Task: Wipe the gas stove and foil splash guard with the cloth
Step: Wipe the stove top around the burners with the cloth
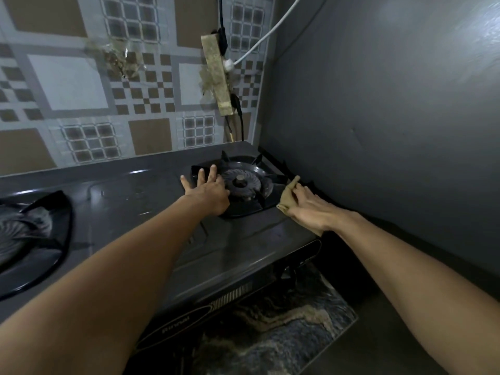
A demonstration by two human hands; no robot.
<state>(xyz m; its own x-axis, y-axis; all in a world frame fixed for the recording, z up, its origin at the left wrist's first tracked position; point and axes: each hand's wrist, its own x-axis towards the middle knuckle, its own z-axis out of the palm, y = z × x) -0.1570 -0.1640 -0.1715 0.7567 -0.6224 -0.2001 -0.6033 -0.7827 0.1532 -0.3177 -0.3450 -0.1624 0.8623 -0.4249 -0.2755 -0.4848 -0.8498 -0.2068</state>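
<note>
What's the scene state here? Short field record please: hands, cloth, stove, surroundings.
left hand: flat on the stove top, fingers spread beside the right burner
right hand: presses the cloth at the stove's right edge
cloth: tan, small, bunched under the fingers
stove: dark two-burner top, left burner partly in frame
splash guard: grey panel on the right
back wall: patterned tiles, power strip

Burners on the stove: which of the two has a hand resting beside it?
The right burner, next to the foil splash guard. The left hand lies spread at its edge; the left burner has no hand near.
</note>
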